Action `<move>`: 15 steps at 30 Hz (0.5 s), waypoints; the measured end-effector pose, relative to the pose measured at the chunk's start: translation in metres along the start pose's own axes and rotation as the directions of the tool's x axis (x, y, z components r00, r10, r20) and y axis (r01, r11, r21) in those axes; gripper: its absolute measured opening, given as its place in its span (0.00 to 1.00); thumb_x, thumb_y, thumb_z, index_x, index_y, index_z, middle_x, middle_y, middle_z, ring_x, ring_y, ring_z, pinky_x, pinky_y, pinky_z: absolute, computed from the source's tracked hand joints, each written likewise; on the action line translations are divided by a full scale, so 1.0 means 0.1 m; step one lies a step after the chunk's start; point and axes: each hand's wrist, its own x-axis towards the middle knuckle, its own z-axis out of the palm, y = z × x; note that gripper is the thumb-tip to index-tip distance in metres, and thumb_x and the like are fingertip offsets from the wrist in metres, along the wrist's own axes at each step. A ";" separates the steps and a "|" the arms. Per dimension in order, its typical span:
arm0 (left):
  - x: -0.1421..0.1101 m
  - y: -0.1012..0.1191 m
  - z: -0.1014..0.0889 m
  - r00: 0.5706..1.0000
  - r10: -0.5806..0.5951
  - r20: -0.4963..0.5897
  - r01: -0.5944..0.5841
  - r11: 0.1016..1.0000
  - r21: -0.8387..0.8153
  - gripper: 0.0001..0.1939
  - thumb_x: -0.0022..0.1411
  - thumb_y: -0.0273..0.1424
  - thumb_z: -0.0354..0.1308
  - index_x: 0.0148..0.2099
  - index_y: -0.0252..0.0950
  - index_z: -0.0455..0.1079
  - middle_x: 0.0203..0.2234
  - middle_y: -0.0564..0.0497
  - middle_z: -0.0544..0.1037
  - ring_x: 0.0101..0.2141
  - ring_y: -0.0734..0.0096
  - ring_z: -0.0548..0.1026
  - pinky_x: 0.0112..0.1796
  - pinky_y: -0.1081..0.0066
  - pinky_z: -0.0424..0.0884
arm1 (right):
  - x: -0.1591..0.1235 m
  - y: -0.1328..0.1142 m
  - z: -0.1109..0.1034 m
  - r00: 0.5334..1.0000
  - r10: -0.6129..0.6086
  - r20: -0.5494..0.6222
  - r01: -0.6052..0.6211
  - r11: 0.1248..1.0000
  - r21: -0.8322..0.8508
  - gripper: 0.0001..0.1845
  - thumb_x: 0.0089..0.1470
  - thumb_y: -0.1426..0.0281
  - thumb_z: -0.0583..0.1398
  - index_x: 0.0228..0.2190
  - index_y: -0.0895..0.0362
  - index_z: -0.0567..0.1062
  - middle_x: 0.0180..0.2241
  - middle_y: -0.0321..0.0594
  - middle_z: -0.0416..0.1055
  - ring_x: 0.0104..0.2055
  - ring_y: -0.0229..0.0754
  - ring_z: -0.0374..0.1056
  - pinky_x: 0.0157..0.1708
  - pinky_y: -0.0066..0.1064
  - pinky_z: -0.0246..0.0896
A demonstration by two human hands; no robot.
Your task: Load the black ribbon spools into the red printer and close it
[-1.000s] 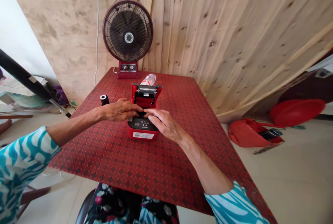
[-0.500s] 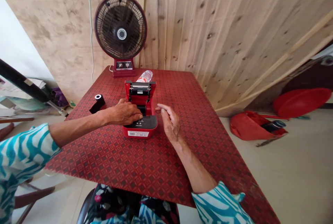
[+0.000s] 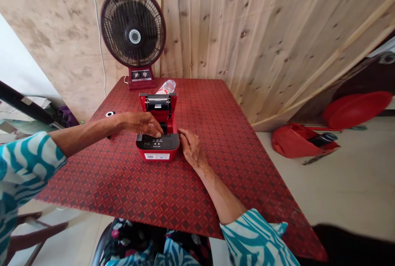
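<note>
A red thermal printer point(image 3: 157, 144) with a black control panel sits on the table, and its red lid point(image 3: 158, 105) stands open at the back. My left hand point(image 3: 142, 125) reaches over the panel, its fingertips bent down into the printer's open compartment. Whether those fingers hold anything, I cannot tell. My right hand point(image 3: 191, 148) rests with its fingers against the printer's right side, holding nothing. A black roll with a white core point(image 3: 110, 114) stands to the left, partly hidden behind my left forearm.
A clear plastic bottle point(image 3: 166, 87) lies behind the printer on the red patterned tablecloth point(image 3: 216, 175). A dark red fan point(image 3: 133, 27) stands at the table's far edge against a wooden wall. A red bag point(image 3: 293, 142) and red basin point(image 3: 356, 109) lie on the floor at right.
My right hand has moved in from beside the printer to touch its right side. My left forearm now covers more of the black roll. The whole view has shifted up and left.
</note>
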 end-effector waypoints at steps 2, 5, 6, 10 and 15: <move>0.02 -0.02 -0.04 1.000 -0.009 0.009 0.009 1.000 0.006 0.17 0.61 0.36 0.59 0.48 0.33 0.78 0.38 0.46 0.82 0.36 0.68 0.78 0.41 0.71 0.72 | -0.01 0.02 0.01 1.000 0.017 0.021 -0.017 1.000 0.017 0.18 0.65 0.65 0.49 0.45 0.54 0.76 0.41 0.44 0.77 0.45 0.44 0.73 0.48 0.36 0.68; 0.04 -0.06 -0.08 1.000 -0.020 0.004 0.020 1.000 -0.018 0.16 0.60 0.36 0.60 0.47 0.33 0.79 0.36 0.45 0.82 0.35 0.68 0.78 0.39 0.71 0.72 | -0.01 0.04 0.02 0.999 0.034 0.032 -0.035 0.998 0.054 0.17 0.64 0.66 0.49 0.45 0.54 0.76 0.41 0.44 0.77 0.45 0.43 0.73 0.47 0.35 0.68; 0.04 -0.06 -0.09 1.000 -0.016 0.010 0.016 1.000 -0.016 0.15 0.60 0.34 0.59 0.46 0.33 0.79 0.36 0.45 0.82 0.34 0.69 0.78 0.38 0.72 0.72 | -0.01 0.04 0.02 0.998 0.040 0.037 -0.043 0.997 0.064 0.17 0.64 0.66 0.49 0.45 0.54 0.76 0.41 0.44 0.77 0.45 0.43 0.73 0.47 0.35 0.68; 0.02 -0.02 -0.09 1.000 -0.009 0.019 0.007 0.998 0.068 0.14 0.61 0.30 0.56 0.47 0.31 0.78 0.34 0.44 0.82 0.31 0.71 0.76 0.34 0.74 0.70 | -0.01 0.03 0.02 0.996 0.062 0.060 -0.068 0.994 0.091 0.17 0.64 0.66 0.50 0.46 0.54 0.76 0.43 0.43 0.77 0.46 0.43 0.73 0.48 0.35 0.68; 0.01 -0.03 -0.04 0.996 -0.061 -0.058 0.067 0.993 0.098 0.14 0.62 0.27 0.54 0.47 0.32 0.77 0.35 0.46 0.81 0.33 0.72 0.75 0.35 0.75 0.68 | -0.01 0.04 0.02 0.996 0.060 0.069 -0.066 0.993 0.099 0.18 0.63 0.66 0.50 0.46 0.54 0.76 0.43 0.43 0.77 0.46 0.43 0.73 0.49 0.35 0.68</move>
